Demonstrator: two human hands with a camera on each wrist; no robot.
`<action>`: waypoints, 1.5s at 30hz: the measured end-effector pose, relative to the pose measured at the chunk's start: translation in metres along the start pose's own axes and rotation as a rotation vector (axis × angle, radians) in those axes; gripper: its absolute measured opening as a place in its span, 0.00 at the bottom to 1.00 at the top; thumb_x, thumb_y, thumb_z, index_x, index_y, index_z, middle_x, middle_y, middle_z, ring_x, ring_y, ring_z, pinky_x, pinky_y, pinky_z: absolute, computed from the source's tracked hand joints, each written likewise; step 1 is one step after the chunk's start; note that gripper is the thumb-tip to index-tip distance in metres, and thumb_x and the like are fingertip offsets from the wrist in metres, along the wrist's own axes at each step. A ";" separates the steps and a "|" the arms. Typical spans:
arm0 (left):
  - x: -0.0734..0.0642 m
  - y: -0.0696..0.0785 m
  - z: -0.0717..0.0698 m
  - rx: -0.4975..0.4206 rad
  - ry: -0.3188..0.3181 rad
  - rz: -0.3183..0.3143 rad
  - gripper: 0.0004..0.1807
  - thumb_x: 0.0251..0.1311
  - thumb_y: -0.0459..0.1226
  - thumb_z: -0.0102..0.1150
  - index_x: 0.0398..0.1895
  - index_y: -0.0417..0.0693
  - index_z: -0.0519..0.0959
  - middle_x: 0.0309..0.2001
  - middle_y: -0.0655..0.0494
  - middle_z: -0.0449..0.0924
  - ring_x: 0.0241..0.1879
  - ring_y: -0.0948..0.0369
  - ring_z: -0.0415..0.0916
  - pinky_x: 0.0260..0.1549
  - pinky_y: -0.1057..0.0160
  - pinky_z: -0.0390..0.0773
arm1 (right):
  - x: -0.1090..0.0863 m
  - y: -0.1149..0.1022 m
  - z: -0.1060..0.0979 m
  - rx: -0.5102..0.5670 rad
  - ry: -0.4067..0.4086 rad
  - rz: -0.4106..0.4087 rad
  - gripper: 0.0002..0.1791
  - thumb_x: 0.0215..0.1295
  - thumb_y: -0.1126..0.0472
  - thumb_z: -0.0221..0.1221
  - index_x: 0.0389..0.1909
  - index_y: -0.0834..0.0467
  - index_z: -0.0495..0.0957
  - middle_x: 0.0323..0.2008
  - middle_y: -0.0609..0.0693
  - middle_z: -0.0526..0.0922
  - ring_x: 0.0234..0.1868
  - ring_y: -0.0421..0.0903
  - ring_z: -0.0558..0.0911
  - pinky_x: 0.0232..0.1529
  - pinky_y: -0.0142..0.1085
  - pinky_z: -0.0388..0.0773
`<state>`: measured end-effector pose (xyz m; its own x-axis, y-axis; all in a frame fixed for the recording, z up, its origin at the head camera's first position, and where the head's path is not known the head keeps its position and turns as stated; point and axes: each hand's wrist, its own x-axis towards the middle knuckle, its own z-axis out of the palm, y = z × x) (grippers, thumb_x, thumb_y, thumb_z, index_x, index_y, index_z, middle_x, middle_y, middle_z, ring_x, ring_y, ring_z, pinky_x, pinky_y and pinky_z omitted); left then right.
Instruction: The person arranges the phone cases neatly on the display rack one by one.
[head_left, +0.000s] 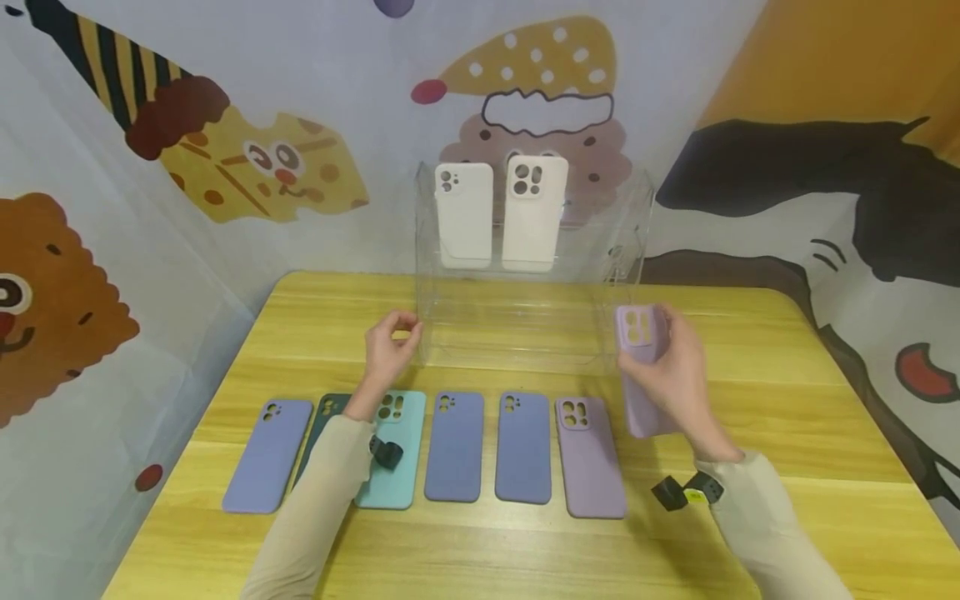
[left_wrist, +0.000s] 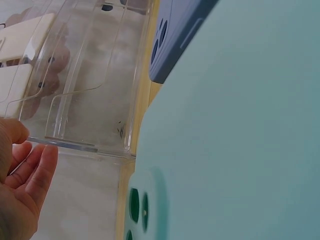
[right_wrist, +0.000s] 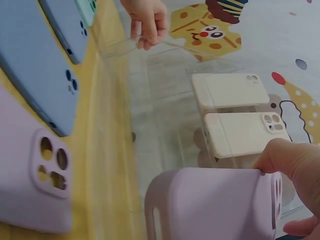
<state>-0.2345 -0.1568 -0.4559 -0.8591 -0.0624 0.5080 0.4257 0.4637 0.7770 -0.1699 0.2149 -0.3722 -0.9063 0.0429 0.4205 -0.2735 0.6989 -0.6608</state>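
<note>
My right hand (head_left: pixel 681 379) grips a light purple phone case (head_left: pixel 639 404) by its edges, thumb on one side and fingers on the other, held upright beside the right end of a clear acrylic display stand (head_left: pixel 517 287). With thumb and fingertips, my left hand (head_left: pixel 388 354) pinches the stand's left side edge; in the left wrist view the clear panel edge (left_wrist: pixel 75 144) runs between them. Two cream phone cases, one left (head_left: pixel 465 221) and one right (head_left: pixel 534 229), stand on the upper tier. In the right wrist view the held case (right_wrist: pixel 215 205) overlaps the stand.
A row of phone cases lies along the table (head_left: pixel 487 550): lavender (head_left: pixel 268 458), dark green (head_left: pixel 327 408) partly under my left arm, mint (head_left: pixel 393 483), two blue-violet ones (head_left: pixel 454 450) and a mauve one (head_left: pixel 592 467). Behind the stand hangs a cartoon-printed cloth (head_left: pixel 337 67).
</note>
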 end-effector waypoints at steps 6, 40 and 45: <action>0.000 -0.001 0.000 -0.003 0.006 0.021 0.04 0.56 0.26 0.59 0.33 0.31 0.77 0.32 0.40 0.80 0.35 0.47 0.80 0.28 0.57 0.84 | 0.023 -0.008 0.000 0.027 0.060 -0.021 0.45 0.42 0.70 0.65 0.64 0.72 0.57 0.55 0.72 0.67 0.51 0.64 0.70 0.50 0.60 0.72; 0.001 0.000 0.000 0.001 0.001 0.010 0.04 0.56 0.26 0.59 0.33 0.31 0.77 0.32 0.40 0.80 0.35 0.47 0.80 0.28 0.56 0.84 | 0.183 -0.089 0.007 0.103 0.310 -0.005 0.52 0.48 0.56 0.66 0.72 0.52 0.47 0.66 0.45 0.54 0.61 0.36 0.57 0.61 0.22 0.53; 0.001 0.001 -0.001 0.007 -0.004 0.000 0.03 0.56 0.26 0.59 0.33 0.32 0.77 0.32 0.40 0.80 0.35 0.48 0.80 0.29 0.56 0.85 | 0.193 -0.082 0.016 0.153 0.359 -0.067 0.51 0.47 0.58 0.67 0.71 0.54 0.48 0.65 0.46 0.55 0.60 0.35 0.59 0.62 0.22 0.53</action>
<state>-0.2345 -0.1571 -0.4543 -0.8600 -0.0591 0.5069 0.4241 0.4697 0.7743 -0.3278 0.1545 -0.2467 -0.7219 0.2670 0.6384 -0.3974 0.5953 -0.6984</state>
